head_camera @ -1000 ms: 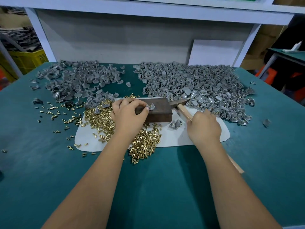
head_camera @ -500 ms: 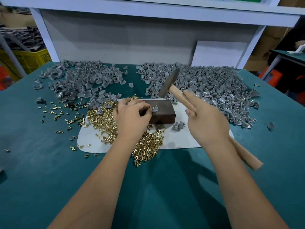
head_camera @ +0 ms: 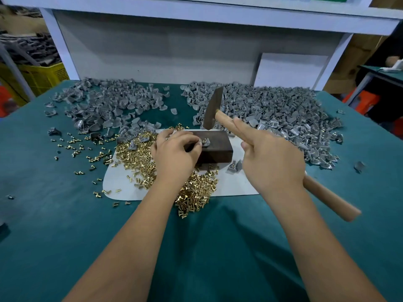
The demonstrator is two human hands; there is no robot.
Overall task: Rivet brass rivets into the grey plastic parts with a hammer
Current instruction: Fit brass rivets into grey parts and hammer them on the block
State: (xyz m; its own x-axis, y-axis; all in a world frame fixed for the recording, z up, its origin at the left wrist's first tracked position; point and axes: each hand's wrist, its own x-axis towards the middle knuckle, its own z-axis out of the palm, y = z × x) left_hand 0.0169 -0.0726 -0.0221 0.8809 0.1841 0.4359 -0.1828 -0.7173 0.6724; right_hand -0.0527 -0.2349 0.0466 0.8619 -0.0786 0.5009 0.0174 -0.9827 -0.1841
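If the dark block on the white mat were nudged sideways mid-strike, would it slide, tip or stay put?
The dark block is low, wide and flat on the white mat, so tipping looks unlikely. It seems dense, probably metal, so a light nudge would likely not move it. The left hand rests against it, which likely steadies it further.

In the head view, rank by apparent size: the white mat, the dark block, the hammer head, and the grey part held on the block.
Largest to smallest:
1. white mat
2. dark block
3. hammer head, raised nearer the camera, so its rank against the block is unsure
4. grey part
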